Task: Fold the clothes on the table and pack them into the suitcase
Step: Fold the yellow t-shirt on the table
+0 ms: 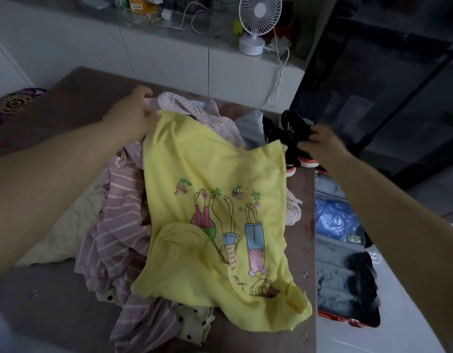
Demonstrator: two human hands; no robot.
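Fingers [144, 95] of left hand [132, 112] clutching yellow T-shirt [215, 174]; grip of right hand [322, 145] unclear in blur; pile [118, 225] on surface [54, 304] unfolded, suitcase [331, 315] waiting.

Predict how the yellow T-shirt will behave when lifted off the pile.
Probably floppy: the yellow T-shirt sags and creases over the clothes pile. Likely light: thin cloth, raised at a corner by the left hand. Unlikely to roll.

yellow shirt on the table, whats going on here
A person is laying a yellow t-shirt out over a heap of unfolded clothes on the table. The left hand grips its far corner; the right hand is by the other corner, grip blurred. The suitcase lies open beside the table.
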